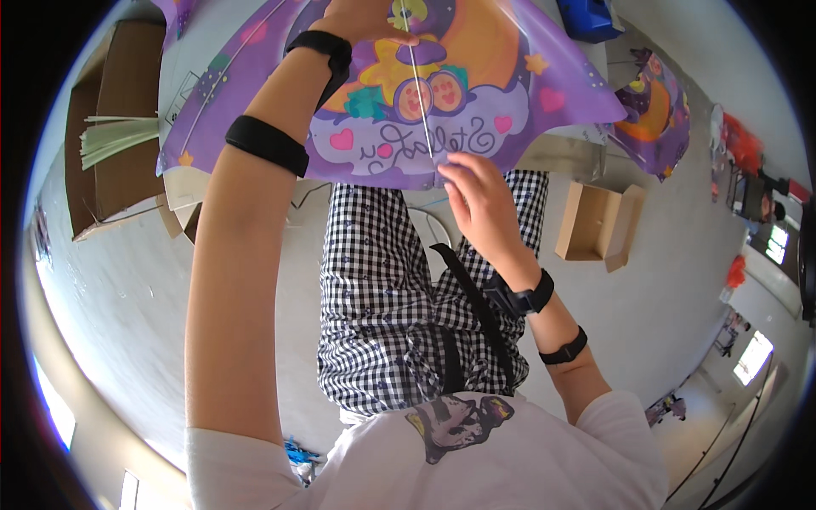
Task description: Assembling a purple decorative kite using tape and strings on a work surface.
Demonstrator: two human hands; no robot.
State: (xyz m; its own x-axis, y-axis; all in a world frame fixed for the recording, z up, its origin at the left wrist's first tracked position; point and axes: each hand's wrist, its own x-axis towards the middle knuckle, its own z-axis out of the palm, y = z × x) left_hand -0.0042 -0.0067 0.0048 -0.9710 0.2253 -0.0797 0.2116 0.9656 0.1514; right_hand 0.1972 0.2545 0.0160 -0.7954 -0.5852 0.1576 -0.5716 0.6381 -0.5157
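A purple kite (pixel 476 59) printed with a moon, stars and hearts lies spread before me, its lettering reversed from my side. Down its middle runs a thin white rod (pixel 421 93). My left hand (pixel 361 19) is at the top of the view on the upper part of the kite, its thumb across the rod; its other fingers are partly cut off by the picture's edge. At the kite's near edge my right hand (pixel 478 191) pinches the rod's lower end with thumb and forefinger, the other fingers curled.
A tall cardboard box (pixel 127 68) with a bundle of pale sticks (pixel 119 140) stands at left. Another printed kite (pixel 654 115) hangs at right, near a blue container (pixel 588 19). An open small carton (pixel 595 223) sits on the floor (pixel 671 246).
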